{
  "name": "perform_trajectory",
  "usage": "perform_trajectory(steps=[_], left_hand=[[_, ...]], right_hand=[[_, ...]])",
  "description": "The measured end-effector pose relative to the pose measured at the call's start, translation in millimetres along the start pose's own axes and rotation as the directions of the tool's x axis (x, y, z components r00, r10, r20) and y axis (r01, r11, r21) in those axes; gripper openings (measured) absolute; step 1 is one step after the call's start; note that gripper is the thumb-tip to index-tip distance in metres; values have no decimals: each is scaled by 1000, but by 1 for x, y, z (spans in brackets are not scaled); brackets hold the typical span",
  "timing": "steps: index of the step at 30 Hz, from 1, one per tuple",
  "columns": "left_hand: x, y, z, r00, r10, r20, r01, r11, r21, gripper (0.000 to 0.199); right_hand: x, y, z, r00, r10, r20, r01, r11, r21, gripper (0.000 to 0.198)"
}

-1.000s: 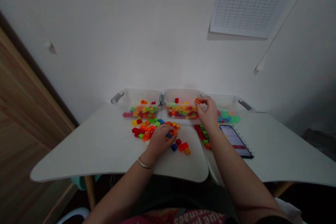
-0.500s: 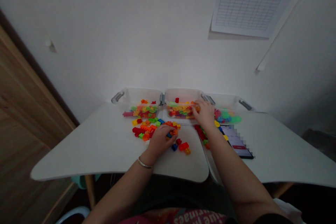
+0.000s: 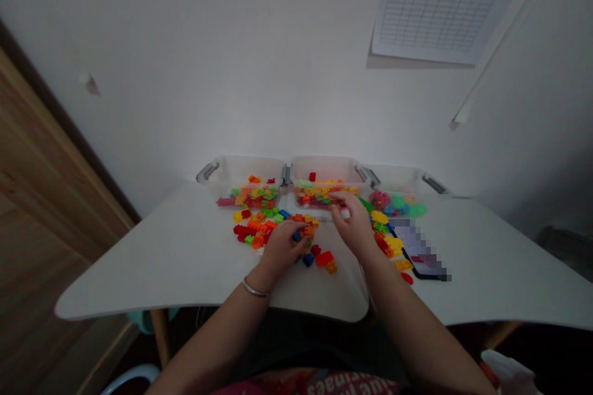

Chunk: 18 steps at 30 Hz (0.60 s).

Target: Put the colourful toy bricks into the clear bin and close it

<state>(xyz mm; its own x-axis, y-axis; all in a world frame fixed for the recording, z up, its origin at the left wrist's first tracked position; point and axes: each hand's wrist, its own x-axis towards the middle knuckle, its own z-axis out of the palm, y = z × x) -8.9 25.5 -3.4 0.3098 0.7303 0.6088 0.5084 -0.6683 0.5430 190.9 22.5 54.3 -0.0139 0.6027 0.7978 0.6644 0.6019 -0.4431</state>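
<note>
R hand [image 3: 353, 223] drawn back, bricks [image 3: 325, 258] multicol.

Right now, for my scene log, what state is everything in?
Left hand, curled, grip unclear
Right hand, open
Left bin, open, partly filled
Middle bin, open, partly filled
Right bin, open, partly filled
Loose blocks, scattered
Phone, screen lit
Paper chart, hung up
Bracelet, worn

Left hand [image 3: 283, 245] hemmed in: brick pile [image 3: 257, 226] on its left, loose bricks [image 3: 324, 258] on its right. Bare white tabletop [image 3: 340, 293] between loose bricks and right hand [image 3: 356, 222] gives a free lane to near edge. Middle bin [image 3: 324, 166] blocks low forward reach; access over rim. Right-side bricks [image 3: 395, 245], then phone [image 3: 414, 247], obstruct rightward.
</note>
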Motion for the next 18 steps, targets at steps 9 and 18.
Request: perform_trajectory(steps=[9, 18], left_hand=[[2, -2, 3, 991, -136, -5, 136, 990, -26, 35], [1, -1, 5, 975, -213, 62, 218, 971, -102, 34]], right_hand=[[-44, 3, 26, 931, 117, 344, -168, 978, 121, 22], [-48, 8, 28, 900, 179, 397, -244, 962, 120, 24]])
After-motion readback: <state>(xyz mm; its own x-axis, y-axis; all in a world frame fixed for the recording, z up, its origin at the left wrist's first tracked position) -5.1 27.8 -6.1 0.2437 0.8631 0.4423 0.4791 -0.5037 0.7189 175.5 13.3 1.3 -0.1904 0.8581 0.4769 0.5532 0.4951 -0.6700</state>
